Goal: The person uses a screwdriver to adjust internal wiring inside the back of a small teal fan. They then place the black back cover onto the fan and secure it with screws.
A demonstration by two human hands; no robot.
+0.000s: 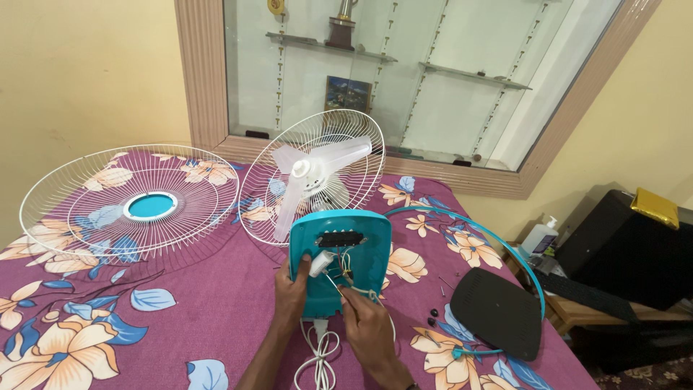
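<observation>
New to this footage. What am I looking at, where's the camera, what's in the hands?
There is one picture, from a camera worn on the person's head, looking down at their two bare hands over a bed with a purple floral sheet. No robot is involved. A table fan lies taken apart: the teal motor housing is open with wires showing. The left hand pinches a small white cylindrical part against it; the right hand holds the wires. Around them lie the loose front grille, the rear grille with blades, a teal rim ring, a black base plate and the white power cord.
</observation>
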